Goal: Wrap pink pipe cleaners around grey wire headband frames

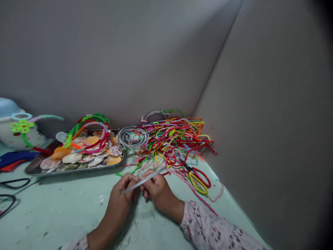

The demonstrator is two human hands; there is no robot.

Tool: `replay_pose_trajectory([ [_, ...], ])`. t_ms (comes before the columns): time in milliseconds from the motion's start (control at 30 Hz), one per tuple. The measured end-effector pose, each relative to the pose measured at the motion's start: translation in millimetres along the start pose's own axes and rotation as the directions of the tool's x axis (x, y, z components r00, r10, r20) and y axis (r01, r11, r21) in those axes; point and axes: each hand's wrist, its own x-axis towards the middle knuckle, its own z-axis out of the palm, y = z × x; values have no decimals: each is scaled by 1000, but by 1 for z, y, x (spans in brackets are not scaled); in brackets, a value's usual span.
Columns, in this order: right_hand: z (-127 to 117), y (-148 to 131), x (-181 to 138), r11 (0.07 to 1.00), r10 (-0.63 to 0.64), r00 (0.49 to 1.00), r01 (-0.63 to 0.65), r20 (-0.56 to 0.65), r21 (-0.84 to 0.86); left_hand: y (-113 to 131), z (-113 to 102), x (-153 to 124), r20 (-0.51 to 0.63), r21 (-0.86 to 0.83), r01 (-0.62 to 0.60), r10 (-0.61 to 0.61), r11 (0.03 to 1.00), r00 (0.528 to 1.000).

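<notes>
A narrow pale grey strip (145, 178) slants across the front of both hands, one end lying over my left hand and the other rising past my right. The fingers of my left hand (123, 191) are closed, pinching at the strip. Close beside it, my right hand (157, 189) is also closed, its fingertips nearly meeting those of the left. The fingertips partly hide each other. A fuzzy light-pink pipe cleaner (179, 172) curves from behind the hands to the right; whether fingers grip it I cannot tell.
Behind the hands lies a heap of coloured pipe cleaners (177, 135), with scissors (199, 180) at its front and a wire coil (132, 138) beside it. A metal tray (85, 171) holds shells and pipe-cleaner loops. A flower-trimmed headband (22, 126) and a light-coloured container (6, 133) stand left. Walls rise behind and right.
</notes>
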Motion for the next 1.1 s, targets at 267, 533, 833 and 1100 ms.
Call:
replay_pose_trajectory([
  [267,1,-3,-2,999,-31,1000,31,-8,9,-7,-1,1,8,5,-4,4,1000,1000],
  [533,0,0,-3,997,-78,997,77,-20,-17,-4,-1,1,-8,18,-11,12,1000,1000],
  [833,2,-10,-7,993,-114,993,114,-10,-29,-8,-2,2,6,19,0,0,1000,1000],
  [1100,4,-18,-10,993,-113,993,112,-23,-44,-4,-4,0,-2,57,-13,13,998,1000],
])
